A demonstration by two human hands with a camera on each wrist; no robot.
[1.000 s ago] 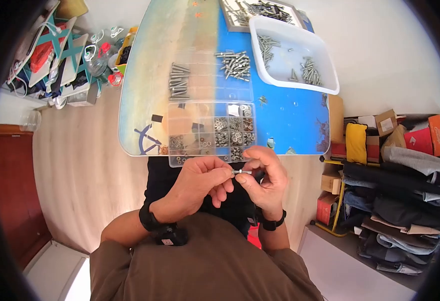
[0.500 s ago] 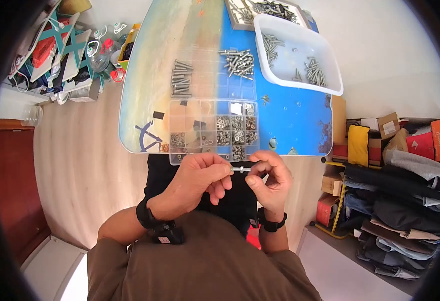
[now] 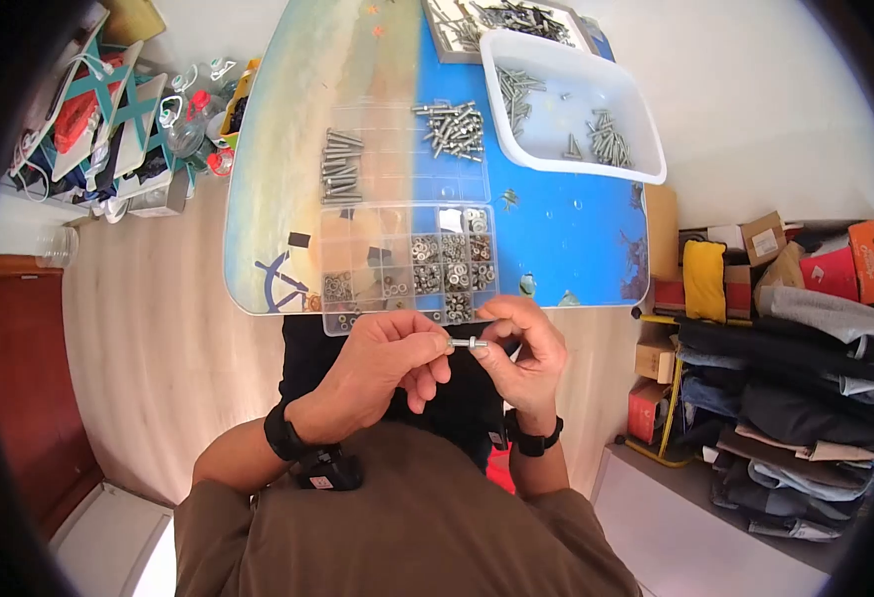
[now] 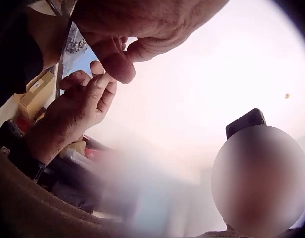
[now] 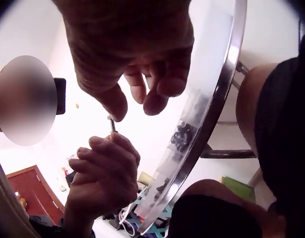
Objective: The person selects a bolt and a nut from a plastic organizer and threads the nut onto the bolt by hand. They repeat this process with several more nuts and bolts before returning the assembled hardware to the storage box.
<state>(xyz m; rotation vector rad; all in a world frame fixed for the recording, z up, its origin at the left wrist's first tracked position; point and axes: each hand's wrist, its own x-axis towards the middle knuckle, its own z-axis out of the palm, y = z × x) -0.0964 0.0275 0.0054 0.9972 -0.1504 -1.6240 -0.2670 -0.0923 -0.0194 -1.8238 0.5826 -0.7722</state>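
The left hand (image 3: 377,368) pinches one end of a silver bolt (image 3: 461,342) between thumb and fingers. A nut (image 3: 473,342) sits partway along the bolt, which lies roughly level. At the other end is the right hand (image 3: 528,363), its thumb close beside the bolt and its index finger raised apart from it; contact is hard to tell. In the right wrist view the bolt (image 5: 112,125) sticks up from the left hand (image 5: 105,173), below the right hand's thumb (image 5: 115,103). The left wrist view shows the right hand (image 4: 73,111) with bent fingers; the bolt is hidden there.
Just beyond the hands lies a clear divided case (image 3: 357,244) with nuts and washers; bolts (image 3: 454,131) lie on its lid. A white tub (image 3: 646,159) and a framed tray (image 3: 445,50), both with fasteners, stand farther back on the table (image 3: 566,234).
Over the last second the right thumb and fingers drew back from the bolt, then the thumb came close to its end again. The left hand has kept its pinch. The head view has shifted slightly.
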